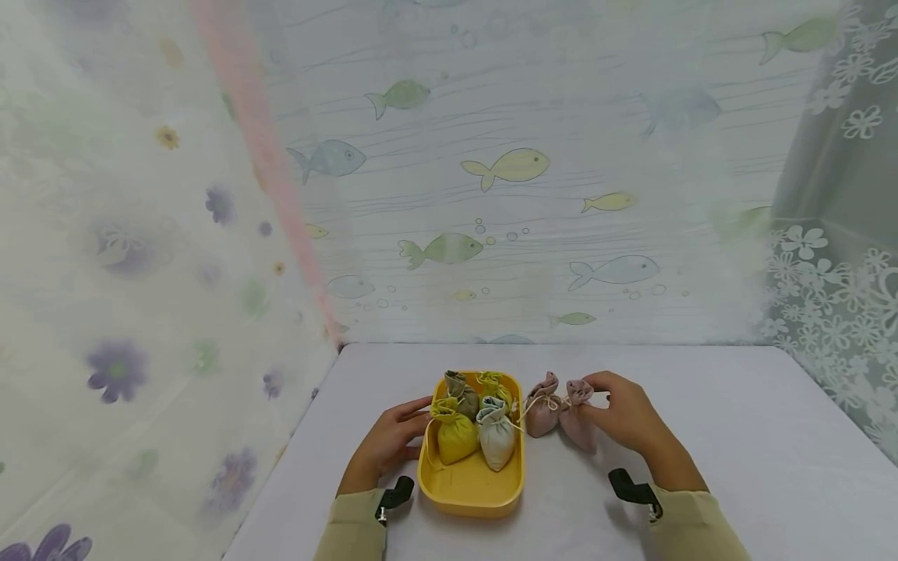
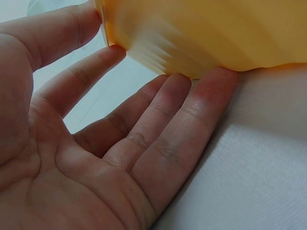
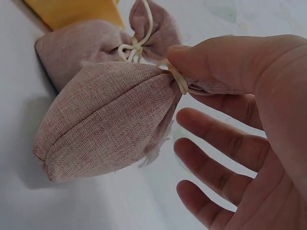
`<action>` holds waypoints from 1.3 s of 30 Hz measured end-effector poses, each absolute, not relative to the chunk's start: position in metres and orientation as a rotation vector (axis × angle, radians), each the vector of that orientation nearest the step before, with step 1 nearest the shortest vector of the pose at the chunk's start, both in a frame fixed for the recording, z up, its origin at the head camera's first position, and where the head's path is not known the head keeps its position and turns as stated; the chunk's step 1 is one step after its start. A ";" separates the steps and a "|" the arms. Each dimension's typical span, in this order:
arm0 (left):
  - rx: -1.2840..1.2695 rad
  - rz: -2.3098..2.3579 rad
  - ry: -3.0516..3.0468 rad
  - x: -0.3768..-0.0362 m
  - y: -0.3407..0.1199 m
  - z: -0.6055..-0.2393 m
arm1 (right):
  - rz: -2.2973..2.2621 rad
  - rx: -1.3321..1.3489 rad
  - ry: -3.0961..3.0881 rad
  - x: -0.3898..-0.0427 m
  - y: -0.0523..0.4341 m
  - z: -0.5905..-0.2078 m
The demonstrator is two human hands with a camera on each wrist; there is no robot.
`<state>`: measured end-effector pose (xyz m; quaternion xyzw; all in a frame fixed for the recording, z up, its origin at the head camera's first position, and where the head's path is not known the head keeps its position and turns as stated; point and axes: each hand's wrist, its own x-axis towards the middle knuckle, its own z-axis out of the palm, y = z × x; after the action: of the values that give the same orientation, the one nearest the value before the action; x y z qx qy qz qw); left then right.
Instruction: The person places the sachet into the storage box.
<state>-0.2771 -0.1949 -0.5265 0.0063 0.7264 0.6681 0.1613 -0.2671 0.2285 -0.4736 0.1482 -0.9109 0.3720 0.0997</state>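
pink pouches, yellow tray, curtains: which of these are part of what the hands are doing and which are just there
In the work:
- right hand pinching the tied neck of a pink pouch
- second pink pouch beside it
- yellow tray with four pouches in it, left hand touching its side

Just there:
- fish curtain
- flower curtains
- white table

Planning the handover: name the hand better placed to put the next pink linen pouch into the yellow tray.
Right, probably. The right hand already pinches a pink linen drawstring pouch by its neck, beside the yellow plastic tray; the left hand only steadies the tray's side.
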 end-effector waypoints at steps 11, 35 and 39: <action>0.017 1.904 2.080 -0.276 -0.195 -0.526 | 1.091 0.452 -2.651 -0.259 0.221 -0.456; 0.044 1.914 2.054 -0.276 -0.196 -0.526 | 1.121 0.465 -2.447 -0.238 0.194 -0.426; 0.046 1.920 2.054 -0.276 -0.196 -0.525 | 1.129 0.483 -2.439 -0.235 0.186 -0.425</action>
<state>-0.2755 -0.1959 -0.5253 0.0163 0.7204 0.6737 0.1640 -0.2348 0.1863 -0.4252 0.1732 -0.8744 0.4047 0.2042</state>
